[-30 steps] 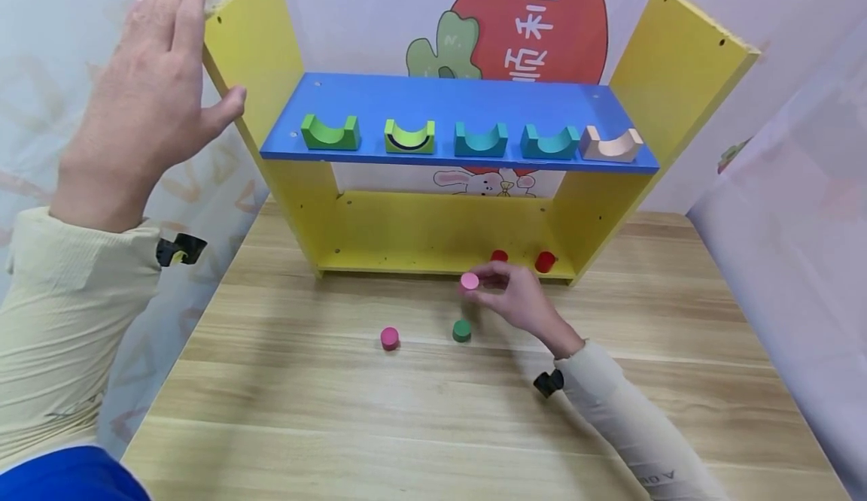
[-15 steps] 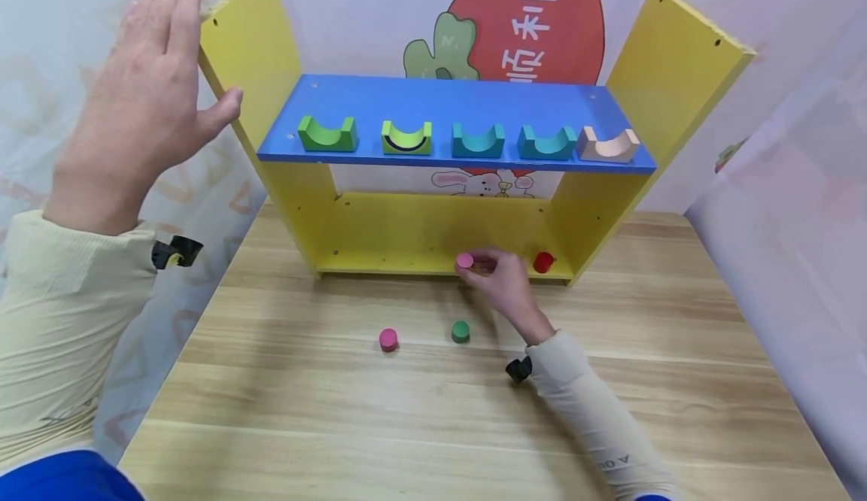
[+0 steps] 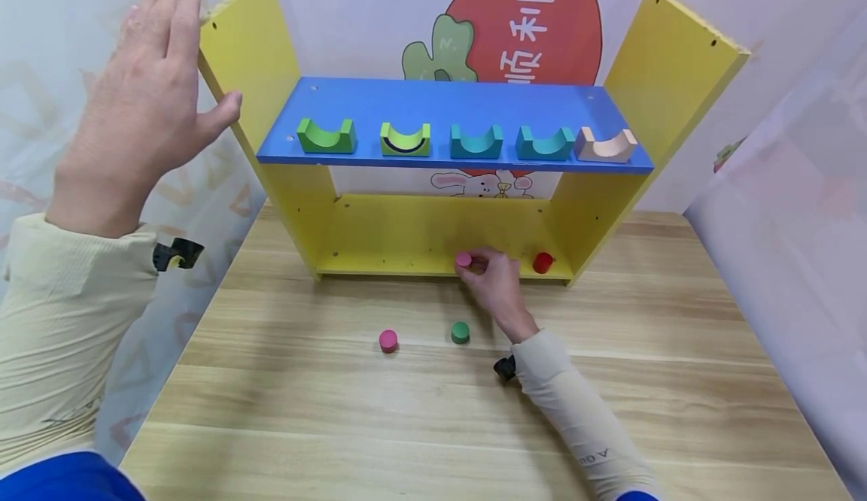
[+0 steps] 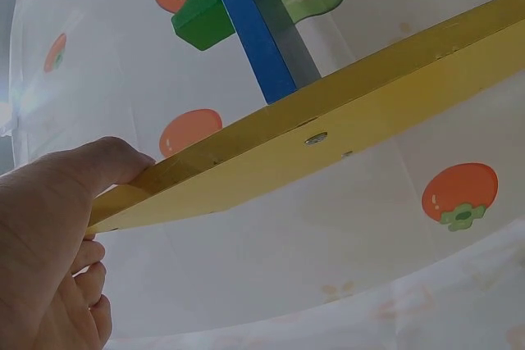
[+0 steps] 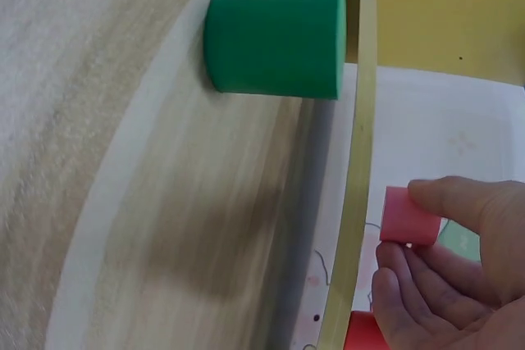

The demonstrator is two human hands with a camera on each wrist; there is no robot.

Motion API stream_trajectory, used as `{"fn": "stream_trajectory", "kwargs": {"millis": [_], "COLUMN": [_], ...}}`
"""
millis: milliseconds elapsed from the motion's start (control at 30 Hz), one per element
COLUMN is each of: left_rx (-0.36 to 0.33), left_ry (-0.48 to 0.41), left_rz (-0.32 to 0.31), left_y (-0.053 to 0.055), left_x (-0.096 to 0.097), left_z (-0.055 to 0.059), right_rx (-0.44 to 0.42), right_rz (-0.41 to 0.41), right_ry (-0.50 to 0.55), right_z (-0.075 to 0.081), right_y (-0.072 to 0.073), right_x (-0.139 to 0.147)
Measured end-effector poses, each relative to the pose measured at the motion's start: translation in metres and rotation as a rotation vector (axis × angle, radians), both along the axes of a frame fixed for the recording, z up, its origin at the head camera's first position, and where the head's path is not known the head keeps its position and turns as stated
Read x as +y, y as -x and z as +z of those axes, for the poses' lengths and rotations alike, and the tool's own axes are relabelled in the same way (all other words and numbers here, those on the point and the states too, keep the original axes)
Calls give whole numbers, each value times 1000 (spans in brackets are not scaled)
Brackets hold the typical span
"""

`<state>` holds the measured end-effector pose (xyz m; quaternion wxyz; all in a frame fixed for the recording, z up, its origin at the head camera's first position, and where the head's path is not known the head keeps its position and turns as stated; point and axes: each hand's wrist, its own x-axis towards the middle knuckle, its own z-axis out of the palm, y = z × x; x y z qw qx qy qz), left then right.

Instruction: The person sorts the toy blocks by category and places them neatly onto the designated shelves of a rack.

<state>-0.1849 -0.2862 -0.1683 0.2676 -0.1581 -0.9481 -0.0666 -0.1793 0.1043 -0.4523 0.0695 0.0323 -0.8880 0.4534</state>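
Note:
My left hand [image 3: 138,98] is at the left side panel [image 3: 252,42] of a yellow-and-blue shelf, fingers along its outer side. In the left wrist view the panel's end lies between thumb [image 4: 115,161] and fingers. My right hand [image 3: 493,279] pinches a pink cylinder [image 5: 408,215] between thumb and fingers, at the front of the shelf's bottom board [image 3: 386,234]. A red cylinder [image 3: 543,262] stands on that board to its right. Close to the hand in the right wrist view is a red piece [image 5: 365,334], hidden by the hand in the head view.
A green cylinder [image 3: 460,332] and a dark pink cylinder [image 3: 388,341] stand on the wooden table [image 3: 325,411]. On the blue shelf board [image 3: 447,98] is a row of several blocks with scooped tops, including a green block [image 3: 327,140] and a beige block [image 3: 605,147].
My right hand has carried the pink cylinder slightly left and away from me, from in front of the bottom board's edge to over it. My left hand stays at the panel.

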Motion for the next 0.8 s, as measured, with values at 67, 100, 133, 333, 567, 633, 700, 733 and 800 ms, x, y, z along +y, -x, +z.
{"fn": "stream_trajectory", "kwargs": {"millis": [67,100,133,333,567,633,700,733,800], "left_rx": [1,0,-2,-12,-20,-22,-20,-20,-17], "left_ry": [-5,-7,-7,-3,5,4,4,4,4], "left_rz": [-3,-3,-2,5,8,11,10,9,7], "left_y": [0,0,0,0,0,-1,-1,-1,0], "left_x": [0,0,-1,0,0,0,0,0,0], "left_z": [0,0,0,0,1,1,1,1,1], "right_rx": [6,11,15,18,32,41,51,62,72], "right_rz": [-7,-12,-15,-24,-28,-16,-7,-1,22], "right_ry": [-9,-16,-23,-47,-56,-55,-58,-61,-69], "right_z": [-1,-2,-3,-5,-7,-6,-3,-2,3], "right_y": [0,0,0,1,3,3,1,-1,-5], "right_x": [-2,-3,-3,-7,-9,-8,-5,-4,1]}}
